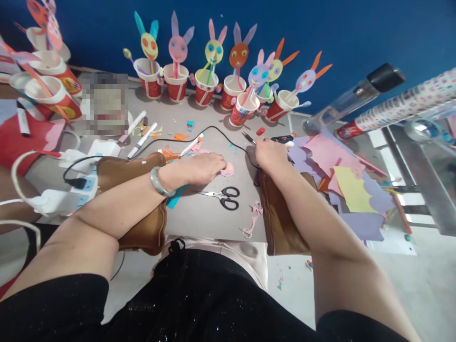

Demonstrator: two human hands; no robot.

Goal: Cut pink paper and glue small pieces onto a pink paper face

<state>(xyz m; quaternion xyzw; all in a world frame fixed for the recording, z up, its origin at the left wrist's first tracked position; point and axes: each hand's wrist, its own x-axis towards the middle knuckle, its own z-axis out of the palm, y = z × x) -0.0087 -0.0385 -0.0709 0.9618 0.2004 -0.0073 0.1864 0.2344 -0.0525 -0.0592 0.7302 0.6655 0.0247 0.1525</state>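
Observation:
My left hand (204, 168), with a bracelet at the wrist, is low over the table, its fingers closed at the edge of a small pink paper cutout (228, 169). My right hand (270, 154) is wrapped around a black corded tool, seemingly a glue gun (250, 139), whose metal tip points up and left. Most of its body is hidden by the hand. Black-handled scissors (230, 192) lie slightly open between my forearms. A pink paper offcut (254, 219) lies nearer the table's front edge. A teal paper piece (177, 196) is partly under my left wrist.
Red paper cups (176, 89) with paper rabbit heads line the blue wall. A black cable (213, 127) crosses the table from a power strip (85, 185). White markers (142, 141) lie left, coloured paper sheets (356, 190) right. Brown leather pads (285, 223) lie under both forearms.

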